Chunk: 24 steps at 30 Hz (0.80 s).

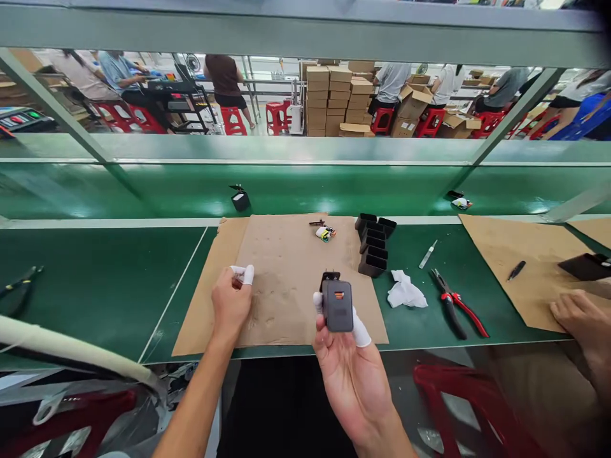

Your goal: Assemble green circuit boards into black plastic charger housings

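Note:
My right hand, with white finger cots on some fingers, is closed on a black plug adapter held up above the cardboard's front edge. An orange-red detail shows through a small window in its face, and a dark piece with prongs stands at its top. My left hand, also in white finger cots, rests curled over the left part of the cardboard sheet. Its fingertips are pinched together, and what is between them is too small to name. A small circuit assembly with yellow and white parts lies at the cardboard's back.
Black empty housings stand in a row, right of centre. Beside them lie a crumpled tissue, a small white tube and red-handled pliers. A co-worker's hand rests at far right. A pale hose crosses front left.

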Each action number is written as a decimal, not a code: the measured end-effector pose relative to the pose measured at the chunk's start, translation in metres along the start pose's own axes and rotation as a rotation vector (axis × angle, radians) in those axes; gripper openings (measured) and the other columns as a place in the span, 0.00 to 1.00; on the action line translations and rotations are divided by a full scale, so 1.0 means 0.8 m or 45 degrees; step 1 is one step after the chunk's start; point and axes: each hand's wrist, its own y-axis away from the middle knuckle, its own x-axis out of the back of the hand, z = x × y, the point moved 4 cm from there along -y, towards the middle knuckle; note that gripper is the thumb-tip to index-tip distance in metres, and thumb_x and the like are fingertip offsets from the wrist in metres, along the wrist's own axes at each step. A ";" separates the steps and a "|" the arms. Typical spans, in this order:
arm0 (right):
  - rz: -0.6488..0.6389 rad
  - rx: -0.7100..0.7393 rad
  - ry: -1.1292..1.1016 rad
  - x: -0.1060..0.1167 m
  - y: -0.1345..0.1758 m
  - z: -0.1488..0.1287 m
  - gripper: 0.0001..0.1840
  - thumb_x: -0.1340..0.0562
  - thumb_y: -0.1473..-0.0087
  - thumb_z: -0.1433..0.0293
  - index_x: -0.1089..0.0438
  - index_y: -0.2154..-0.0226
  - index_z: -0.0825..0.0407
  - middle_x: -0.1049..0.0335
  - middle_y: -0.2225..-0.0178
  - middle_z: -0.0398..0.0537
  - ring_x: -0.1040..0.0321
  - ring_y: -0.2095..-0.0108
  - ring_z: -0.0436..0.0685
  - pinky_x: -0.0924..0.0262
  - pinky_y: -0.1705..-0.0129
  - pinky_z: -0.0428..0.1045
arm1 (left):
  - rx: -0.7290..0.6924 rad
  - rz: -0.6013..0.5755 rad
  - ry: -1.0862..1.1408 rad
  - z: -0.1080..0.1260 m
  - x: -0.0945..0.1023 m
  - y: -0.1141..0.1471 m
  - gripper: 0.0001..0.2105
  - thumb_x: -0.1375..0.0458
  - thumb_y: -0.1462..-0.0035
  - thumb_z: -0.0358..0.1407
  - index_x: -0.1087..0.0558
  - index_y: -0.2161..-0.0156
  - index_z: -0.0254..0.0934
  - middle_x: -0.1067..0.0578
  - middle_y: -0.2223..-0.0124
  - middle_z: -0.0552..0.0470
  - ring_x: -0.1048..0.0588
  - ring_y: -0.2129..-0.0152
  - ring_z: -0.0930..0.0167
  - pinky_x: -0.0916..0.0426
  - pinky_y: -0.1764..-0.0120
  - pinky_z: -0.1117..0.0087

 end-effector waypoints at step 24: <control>-0.043 1.194 2.158 0.072 -0.047 0.002 0.15 0.38 0.28 0.65 0.20 0.45 0.42 0.21 0.46 0.55 0.20 0.48 0.65 0.23 0.47 0.59 | 0.029 -0.134 -0.008 0.005 0.019 0.006 0.12 0.41 0.32 0.44 0.29 0.67 0.41 0.29 0.70 0.56 0.29 0.74 0.69 0.41 0.67 0.67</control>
